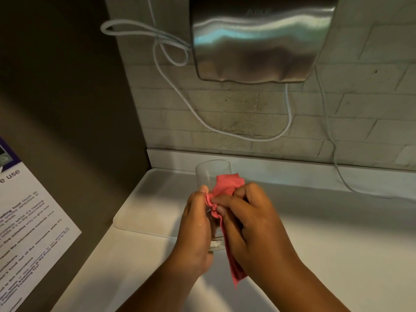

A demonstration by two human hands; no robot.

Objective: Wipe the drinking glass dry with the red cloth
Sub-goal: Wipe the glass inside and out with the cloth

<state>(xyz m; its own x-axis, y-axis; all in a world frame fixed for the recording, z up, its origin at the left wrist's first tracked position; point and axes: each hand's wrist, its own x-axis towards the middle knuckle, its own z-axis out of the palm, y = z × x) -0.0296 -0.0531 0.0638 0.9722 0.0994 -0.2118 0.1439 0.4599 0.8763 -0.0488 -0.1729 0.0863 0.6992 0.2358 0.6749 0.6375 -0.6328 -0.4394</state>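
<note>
Two bare hands meet above a white counter (pixel 326 233). One, the left hand (pixel 197 228), is wrapped around a clear drinking glass (pixel 211 176), holding it upright. Its partner, the right hand (pixel 249 224), pinches a bunched red cloth (pixel 226 188) against the glass's side, one end hanging below. Behind, a steel hand dryer (pixel 258 39) and white cord (pixel 180 95) hang on a tiled wall.

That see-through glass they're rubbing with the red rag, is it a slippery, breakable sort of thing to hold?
Probably slippery: the drinking glass has smooth clear walls, and the left hand wraps its lower part. Likely fragile, since the rim looks thin. The red cloth, bunched under the right hand, hangs limp, so it should add grip.
</note>
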